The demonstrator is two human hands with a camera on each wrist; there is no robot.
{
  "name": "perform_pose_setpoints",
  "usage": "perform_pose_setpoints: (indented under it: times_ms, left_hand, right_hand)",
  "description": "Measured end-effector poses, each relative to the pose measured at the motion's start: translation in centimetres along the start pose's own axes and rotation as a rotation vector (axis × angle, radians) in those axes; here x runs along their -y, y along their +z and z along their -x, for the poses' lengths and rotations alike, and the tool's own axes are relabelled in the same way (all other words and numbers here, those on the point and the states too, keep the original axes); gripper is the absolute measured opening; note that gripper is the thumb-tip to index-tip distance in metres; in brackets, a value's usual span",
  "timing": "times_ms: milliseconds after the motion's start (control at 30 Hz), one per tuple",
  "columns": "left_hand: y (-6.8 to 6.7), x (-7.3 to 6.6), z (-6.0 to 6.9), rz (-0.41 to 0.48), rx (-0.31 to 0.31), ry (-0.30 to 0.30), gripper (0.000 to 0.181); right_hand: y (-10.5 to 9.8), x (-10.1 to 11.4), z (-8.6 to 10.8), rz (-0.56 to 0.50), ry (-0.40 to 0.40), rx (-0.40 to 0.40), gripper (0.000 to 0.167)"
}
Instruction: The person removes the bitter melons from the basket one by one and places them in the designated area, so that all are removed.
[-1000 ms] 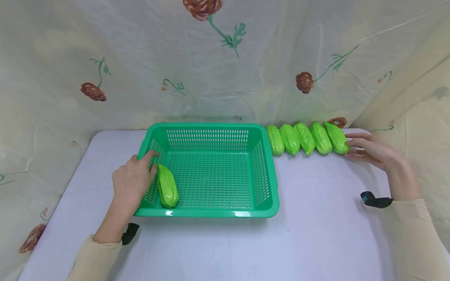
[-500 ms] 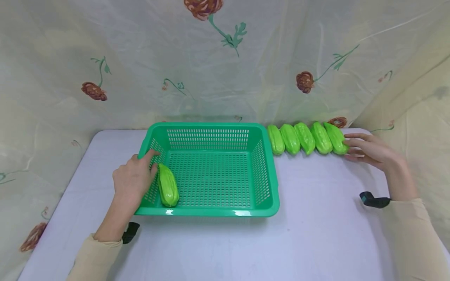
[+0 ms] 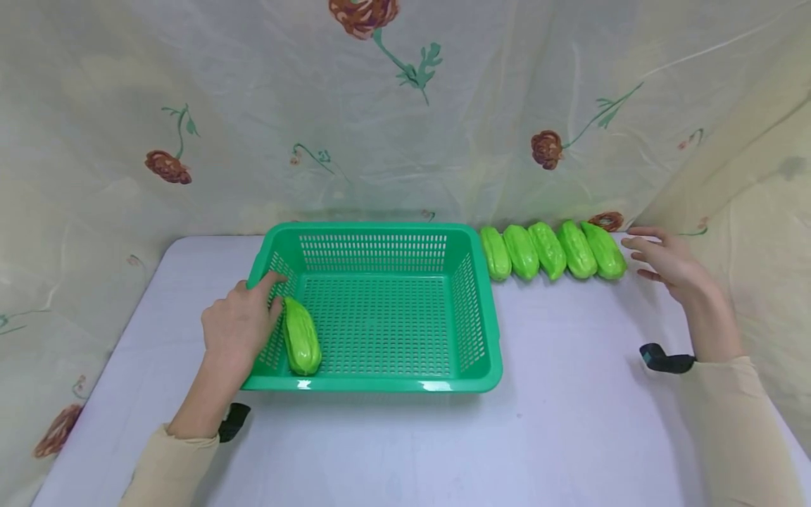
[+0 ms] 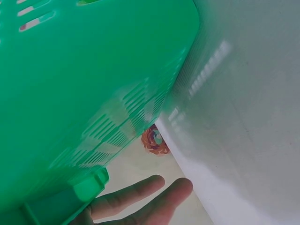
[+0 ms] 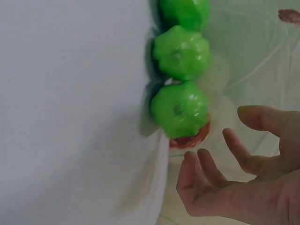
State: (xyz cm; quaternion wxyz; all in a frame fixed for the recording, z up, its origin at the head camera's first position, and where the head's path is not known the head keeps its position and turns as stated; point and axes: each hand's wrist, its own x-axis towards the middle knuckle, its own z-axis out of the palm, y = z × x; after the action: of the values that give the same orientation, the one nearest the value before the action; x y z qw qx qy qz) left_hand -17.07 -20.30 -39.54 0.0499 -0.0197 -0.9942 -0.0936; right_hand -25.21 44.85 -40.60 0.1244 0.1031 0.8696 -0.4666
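Note:
My left hand (image 3: 237,317) grips the left rim of a green plastic basket (image 3: 380,384), with two fingers showing below the rim in the left wrist view. Inside, against the left wall, lies one ridged, glossy light-green gourd (image 3: 302,338). Several similar gourds stand side by side in a row to the right of the basket; the rightmost gourd (image 3: 604,251) is nearest my right hand (image 3: 671,267). That hand hovers just right of it with fingers spread and loosely bent, holding nothing. The right wrist view shows a gap between the fingers and the end gourd (image 5: 179,110).
A white-covered table (image 3: 393,451) bears the basket and the row. Behind it hangs a pale curtain (image 3: 241,91) with brown flowers, which also runs along the right side. The row lies close to the table's back edge.
My right hand has come off the rightmost gourd and its fingers have spread wider. The left hand, basket and gourds have stayed put.

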Motion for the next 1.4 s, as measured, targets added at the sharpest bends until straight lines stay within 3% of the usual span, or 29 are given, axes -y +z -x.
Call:
perform_pose_setpoints:
  times_ms: [100,200,333,533,1033,1400]
  left_hand:
    - [0.0,0.0,0.0,-0.001,-0.007,0.0,0.037]
    - [0.0,0.1,0.0,0.003,-0.006,-0.001,0.037]
    - [0.0,0.1,-0.1,0.009,0.002,-0.003,0.037]
    - [0.0,0.0,-0.1,0.008,0.004,-0.004,0.037]
    - [0.1,0.0,-0.1,0.011,0.01,-0.004,0.038]
    - [0.0,-0.1,-0.2,0.006,0.012,-0.007,0.037]
  right_hand:
    - [0.5,1.2,0.2,0.033,-0.044,-0.071,0.044]
    - [1.3,2.8,0.5,0.043,-0.09,-0.114,0.037]
    - [2.5,5.3,1.2,0.032,-0.142,-0.121,0.029]
    - [4.3,8.9,2.4,0.002,-0.225,-0.109,0.036]
    - [10.6,14.9,5.8,-0.14,-0.351,0.081,0.041]
    - [14.6,19.5,5.6,-0.116,-0.38,0.262,0.045]
